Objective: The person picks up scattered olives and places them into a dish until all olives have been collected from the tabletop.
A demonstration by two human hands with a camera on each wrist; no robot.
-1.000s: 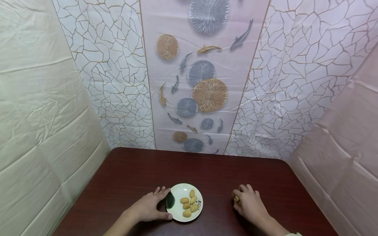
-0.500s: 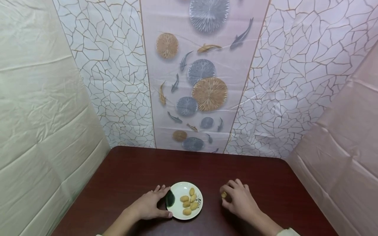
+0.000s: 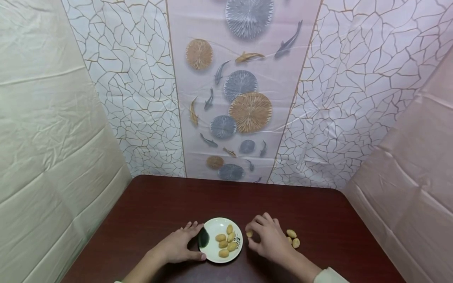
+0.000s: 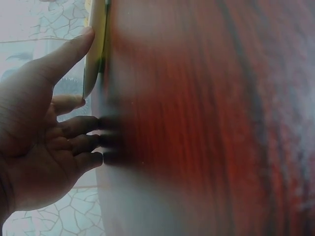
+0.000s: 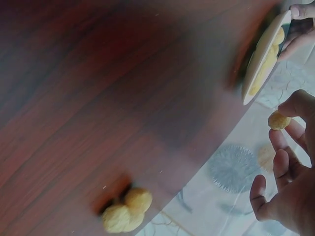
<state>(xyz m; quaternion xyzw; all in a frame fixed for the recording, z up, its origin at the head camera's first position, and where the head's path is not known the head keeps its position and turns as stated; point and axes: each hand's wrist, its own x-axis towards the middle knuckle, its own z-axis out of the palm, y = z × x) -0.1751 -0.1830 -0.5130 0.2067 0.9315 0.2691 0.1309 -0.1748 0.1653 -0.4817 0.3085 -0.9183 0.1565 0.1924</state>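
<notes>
My left hand (image 3: 179, 245) touches the left rim of a small pale plate (image 3: 212, 257) with a dark green patch, thumb and index finger spread along the edge. In the left wrist view the other fingers of this left hand (image 4: 54, 123) reach down beside the plate (image 4: 93, 64). On the plate lie several small yellow oval pieces (image 3: 223, 253), like nuts or dried fruit. My right hand (image 3: 270, 239) pinches one such yellow piece (image 5: 279, 120) between thumb and fingers, above the table, just right of the plate and apart from it.
A group of loose yellow pieces (image 3: 291, 233) lies on the dark red-brown table (image 3: 170, 204), right of my right hand. A patterned cloth (image 3: 226, 98) hangs behind the table, with plain beige cloth (image 3: 53, 137) at the sides.
My right hand has moved left toward the plate with the yellow oval piece in its fingers, uncovering the loose pieces behind it. The left hand and plate stay where they were.
</notes>
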